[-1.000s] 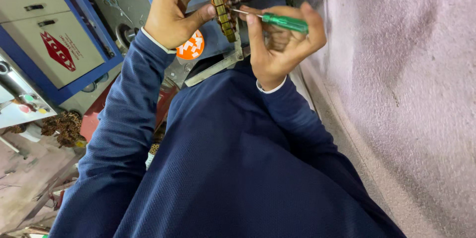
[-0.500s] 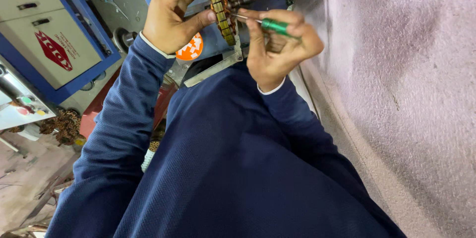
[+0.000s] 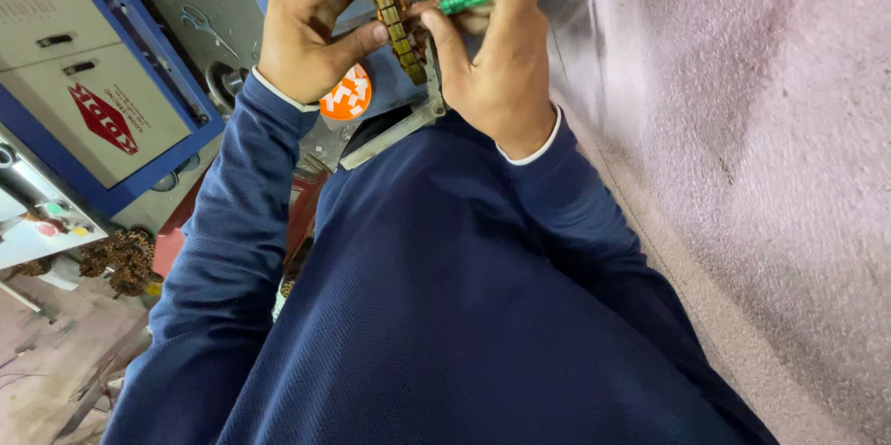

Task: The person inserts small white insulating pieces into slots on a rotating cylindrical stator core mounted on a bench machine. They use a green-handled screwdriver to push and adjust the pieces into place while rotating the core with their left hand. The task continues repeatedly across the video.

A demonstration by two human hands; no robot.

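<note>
Left hand [image 3: 311, 32] pinches the brown segmented strip [image 3: 397, 27], right hand [image 3: 497, 46] clamps a green-handled tool [image 3: 467, 0] — one slip could jab the thumb.

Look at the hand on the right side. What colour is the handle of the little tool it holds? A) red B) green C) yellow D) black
B: the right hand is closed around a small tool with a green handle, its tip end pointing toward the strip of brown-gold segments that the left hand pinches.
</note>
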